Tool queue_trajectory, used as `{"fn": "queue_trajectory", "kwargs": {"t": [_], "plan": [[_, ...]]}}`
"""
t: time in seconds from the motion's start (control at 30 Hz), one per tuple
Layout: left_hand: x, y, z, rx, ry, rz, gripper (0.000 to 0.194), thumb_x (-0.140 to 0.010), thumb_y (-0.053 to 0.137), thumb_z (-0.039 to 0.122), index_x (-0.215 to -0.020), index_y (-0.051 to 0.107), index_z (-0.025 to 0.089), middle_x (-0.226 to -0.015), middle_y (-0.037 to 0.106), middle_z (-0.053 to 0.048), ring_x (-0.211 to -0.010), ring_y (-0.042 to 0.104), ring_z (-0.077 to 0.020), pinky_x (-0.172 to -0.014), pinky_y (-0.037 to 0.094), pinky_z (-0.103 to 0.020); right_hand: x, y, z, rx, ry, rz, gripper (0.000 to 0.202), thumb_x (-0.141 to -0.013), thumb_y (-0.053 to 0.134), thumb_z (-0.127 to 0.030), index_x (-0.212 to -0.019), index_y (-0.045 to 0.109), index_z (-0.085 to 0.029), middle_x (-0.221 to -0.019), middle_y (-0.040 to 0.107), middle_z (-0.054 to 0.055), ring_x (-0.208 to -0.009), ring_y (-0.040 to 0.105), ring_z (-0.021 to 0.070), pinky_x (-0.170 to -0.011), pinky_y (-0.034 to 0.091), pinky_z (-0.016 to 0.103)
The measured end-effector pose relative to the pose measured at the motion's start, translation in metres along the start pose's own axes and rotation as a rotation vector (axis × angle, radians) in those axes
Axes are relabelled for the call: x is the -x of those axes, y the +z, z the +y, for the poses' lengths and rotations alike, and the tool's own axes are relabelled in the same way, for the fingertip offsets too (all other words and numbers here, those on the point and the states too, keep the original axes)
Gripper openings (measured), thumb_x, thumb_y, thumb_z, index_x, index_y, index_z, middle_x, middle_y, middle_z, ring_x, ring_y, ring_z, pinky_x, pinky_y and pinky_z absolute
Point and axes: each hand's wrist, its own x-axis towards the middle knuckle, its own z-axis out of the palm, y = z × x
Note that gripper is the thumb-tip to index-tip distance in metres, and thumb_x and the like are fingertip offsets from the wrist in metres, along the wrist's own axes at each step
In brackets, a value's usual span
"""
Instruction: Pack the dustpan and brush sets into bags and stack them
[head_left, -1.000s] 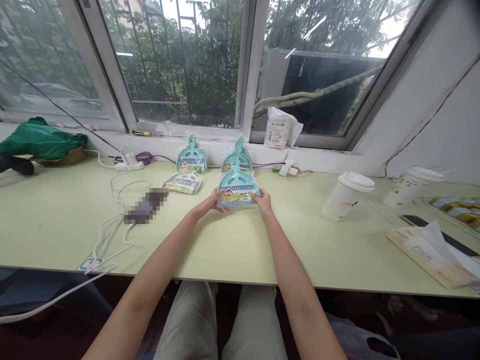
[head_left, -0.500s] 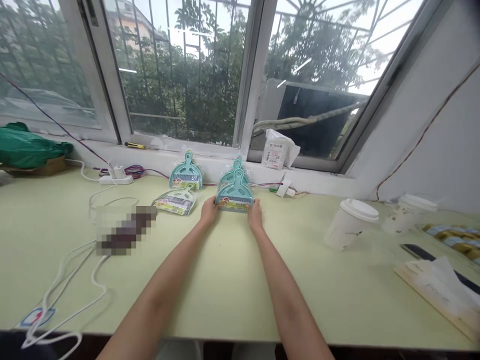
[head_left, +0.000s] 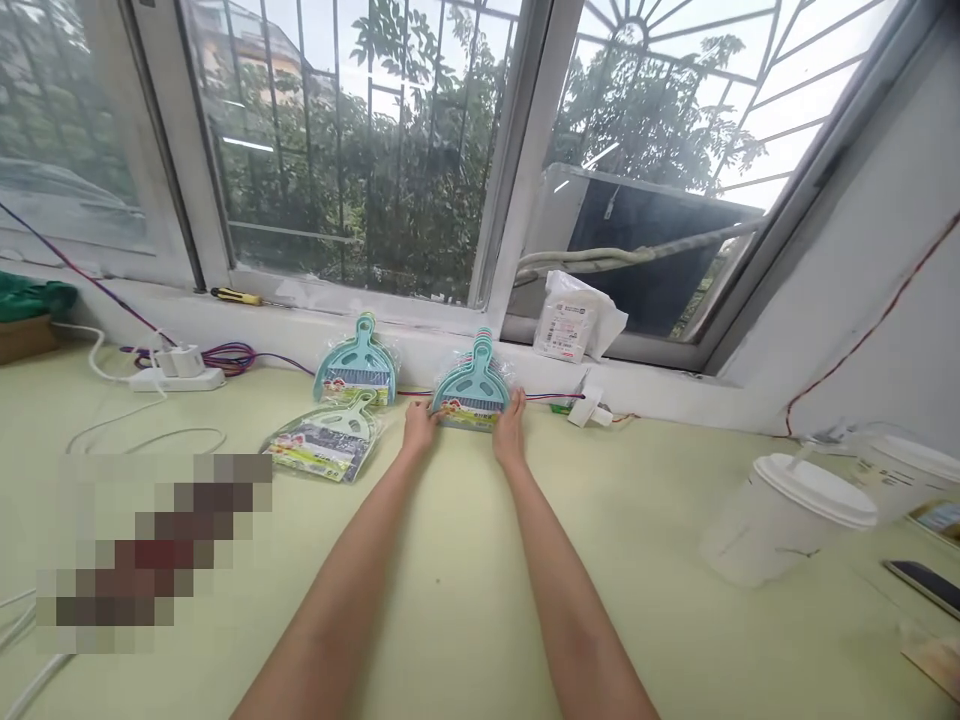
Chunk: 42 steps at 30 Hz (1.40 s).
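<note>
Smooth plastic dustpans (head_left: 478,378), glossy clear wrappers (head_left: 474,411), smooth tabletop (head_left: 465,600)

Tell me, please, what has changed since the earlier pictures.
The front teal dustpan set moved forward, toward the window, and now lines up with the matching stack. The left hand and right hand stay at its sides. The other teal stack and pale-green set stayed put.

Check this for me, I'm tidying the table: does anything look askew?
Yes: the pale green dustpan set lies slanted in front of the left turquoise stack, while that stack and the right one stand up neatly.
</note>
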Motion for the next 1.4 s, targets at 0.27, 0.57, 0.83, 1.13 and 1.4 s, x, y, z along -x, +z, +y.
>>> {"fn": "queue_trajectory", "kwargs": {"t": [0.27,0.57,0.83,1.13,1.4], "plan": [[0.013,-0.003,0.02,-0.372,-0.008,0.065,0.044,-0.088,0.05,0.038,-0.125,0.051,0.013,-0.114,0.052,-0.021,-0.115,0.045,-0.036,-0.09,0.039,-0.044,-0.001,-0.004,-0.002,0.009,0.062,-0.086,0.065,-0.091,0.029,-0.024,-0.151,0.004,-0.014,-0.158,0.009,0.017,-0.144,0.02,0.0277,-0.106,0.039,0.048],[0.011,-0.006,0.014,-0.203,-0.049,0.029,0.041,-0.086,0.055,0.032,-0.122,0.044,0.015,-0.101,0.061,-0.014,-0.101,0.059,-0.0282,-0.084,0.042,-0.037,0.003,-0.01,-0.004,0.012,0.111,-0.061,0.064,-0.092,0.033,-0.034,-0.151,0.01,-0.023,-0.158,0.01,0.016,-0.136,0.036,0.031,-0.094,0.047,0.049],[0.032,-0.013,0.008,-0.137,-0.014,0.045,0.048,-0.079,0.054,0.011,-0.124,0.039,0.012,-0.11,0.053,-0.014,-0.103,0.056,-0.0222,-0.089,0.043,-0.035,0.011,-0.025,-0.017,0.028,0.059,0.036,0.066,-0.093,0.031,-0.039,-0.151,0.007,-0.016,-0.158,0.007,0.015,-0.146,0.013,0.0252,-0.11,0.032,0.048],[0.101,-0.068,0.039,-0.503,0.112,0.208,0.052,-0.076,0.04,0.002,-0.126,0.049,0.015,-0.138,0.041,-0.02,-0.134,0.033,-0.033,-0.107,0.027,-0.053,0.066,-0.064,-0.057,0.237,-0.175,-0.099,0.055,-0.092,0.032,-0.024,-0.147,0.026,-0.02,-0.155,0.02,0.012,-0.138,0.029,0.0246,-0.108,0.032,0.045],[0.151,-0.128,0.032,-0.926,-0.1,-0.016,0.055,-0.088,0.039,0.027,-0.137,0.043,0.003,-0.146,0.036,-0.026,-0.135,0.032,-0.0398,-0.112,0.011,-0.058,0.12,-0.104,-0.081,0.316,-0.18,-0.331,0.043,-0.089,0.037,-0.013,-0.13,0.05,-0.017,-0.144,0.041,0.013,-0.137,0.03,0.0223,-0.109,0.027,0.04]]}}
